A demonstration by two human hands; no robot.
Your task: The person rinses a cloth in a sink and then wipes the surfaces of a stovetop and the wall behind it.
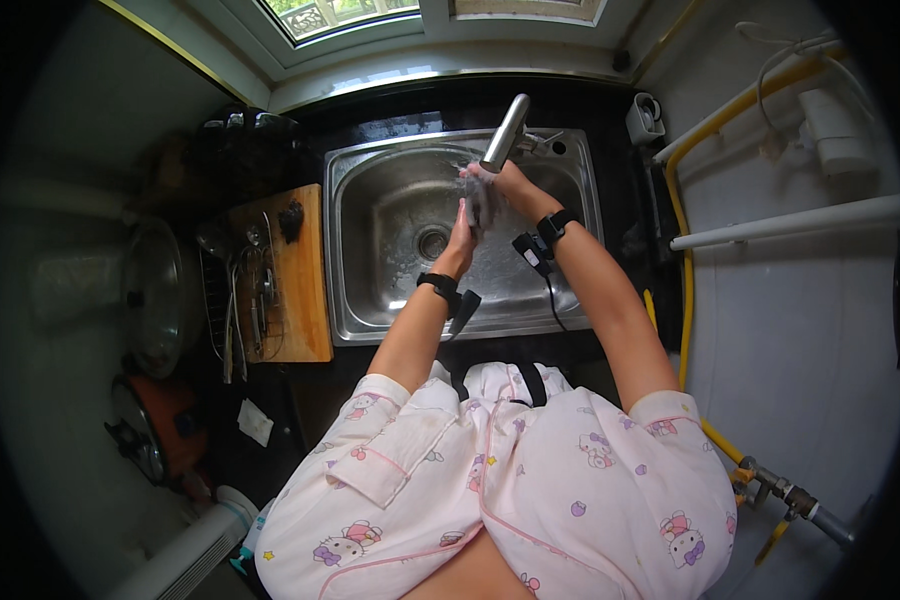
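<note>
Under the curved metal faucet (505,135), both hands meet over the right part of a stainless steel sink (379,225). A grey, blurred item (477,206) is between them, wet under splashing water; whether it is a cloth cannot be told. My left hand (459,244) supports it from the lower left, fingers pointing up. From the upper right, my right hand (504,182) bears on its top, its fingers partly hidden by the spout and spray. Black straps with small devices circle both wrists. A round drain (433,243) lies left of the hands.
Left of the sink, a wooden cutting board (304,300) bears a dark scrubber (291,220) and a wire rack (259,300) with utensils. Beyond are a glass lid (154,296) and an orange cooker (161,427). A yellow pipe (688,315) runs along the right wall. A cable hangs from the right wrist.
</note>
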